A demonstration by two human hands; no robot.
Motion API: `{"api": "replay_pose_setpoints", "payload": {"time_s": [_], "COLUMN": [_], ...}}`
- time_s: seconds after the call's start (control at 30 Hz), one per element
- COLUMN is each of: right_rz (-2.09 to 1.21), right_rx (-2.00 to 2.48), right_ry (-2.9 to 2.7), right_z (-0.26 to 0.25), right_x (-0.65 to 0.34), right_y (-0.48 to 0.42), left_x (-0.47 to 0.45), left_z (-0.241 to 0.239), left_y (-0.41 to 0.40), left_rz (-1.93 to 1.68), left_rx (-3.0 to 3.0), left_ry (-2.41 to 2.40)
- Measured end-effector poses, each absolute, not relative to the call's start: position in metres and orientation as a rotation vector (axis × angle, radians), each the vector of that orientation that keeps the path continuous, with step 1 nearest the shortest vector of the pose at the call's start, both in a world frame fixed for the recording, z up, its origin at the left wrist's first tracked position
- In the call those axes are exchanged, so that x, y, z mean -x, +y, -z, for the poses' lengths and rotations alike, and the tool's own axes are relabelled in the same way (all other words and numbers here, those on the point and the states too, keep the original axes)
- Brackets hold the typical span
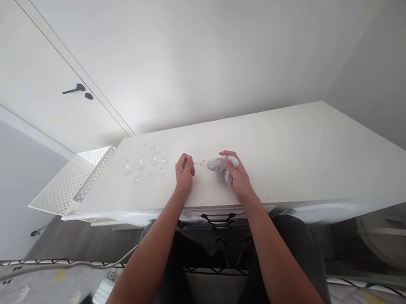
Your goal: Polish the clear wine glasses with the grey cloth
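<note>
A clear stemmed wine glass [209, 164] lies on its side between my two hands, just over the white tabletop [290, 146]. My left hand [185, 167] is closed around the foot end of its stem, and the fingers hide the foot. At the bowl end, my right hand [237, 174] grips a pale cloth [230, 175], bunched in and against the bowl. How far the cloth reaches inside is hard to make out. To the left of my left hand stand several clear glasses [142, 160], grouped close together.
A white perforated rack [65, 181] hangs at the table's left end. Black drawer handles [217, 219] show below the front edge, near my knees. A white wall [228, 53] rises behind the table, and a door with a black handle [74, 89] is at the left.
</note>
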State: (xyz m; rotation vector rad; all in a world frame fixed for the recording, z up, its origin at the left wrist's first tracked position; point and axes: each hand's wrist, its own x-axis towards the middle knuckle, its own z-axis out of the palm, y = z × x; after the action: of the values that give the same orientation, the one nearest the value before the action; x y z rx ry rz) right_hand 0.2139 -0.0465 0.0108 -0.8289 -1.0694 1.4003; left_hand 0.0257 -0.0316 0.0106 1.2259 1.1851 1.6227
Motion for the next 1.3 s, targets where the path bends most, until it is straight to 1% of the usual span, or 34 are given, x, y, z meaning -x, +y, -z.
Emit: {"api": "replay_pose_setpoints", "payload": {"time_s": [0.07,0.2,0.37,0.47,0.67,0.87,1.17,1.3], "right_rz": [-1.36,-1.391,-1.501,-1.505,-1.556,-1.529,-1.448,-1.36], "right_rx": [0.87,0.9,0.847,0.829,0.791,0.811,0.835,0.853], "right_ry": [-1.108,-1.218,-1.13,-1.078,-1.177,-1.222,-0.939,-1.113], "right_z": [-0.008,-0.008,-0.012,-0.012,-0.016,-0.012,-0.007,-0.009], "right_x": [-0.211,-0.211,-0.214,-0.213,-0.215,-0.216,-0.217,-0.22], "right_y": [-0.045,-0.046,-0.047,-0.048,-0.052,-0.047,-0.04,-0.042], "left_x": [-0.027,-0.027,-0.026,-0.027,-0.029,-0.027,-0.027,-0.029], "left_z": [-0.011,-0.011,-0.01,-0.01,-0.01,-0.007,-0.004,-0.007], "left_y": [-0.033,-0.032,-0.031,-0.032,-0.033,-0.03,-0.027,-0.029], "left_rz": [-1.607,-1.639,-1.651,-1.657,-1.671,-1.676,-1.645,-1.589], "left_rx": [-1.272,-1.319,-1.286,-1.279,-1.277,-1.262,-1.254,-1.358], "left_ry": [1.175,1.162,1.182,1.159,1.121,1.221,1.243,1.222]}}
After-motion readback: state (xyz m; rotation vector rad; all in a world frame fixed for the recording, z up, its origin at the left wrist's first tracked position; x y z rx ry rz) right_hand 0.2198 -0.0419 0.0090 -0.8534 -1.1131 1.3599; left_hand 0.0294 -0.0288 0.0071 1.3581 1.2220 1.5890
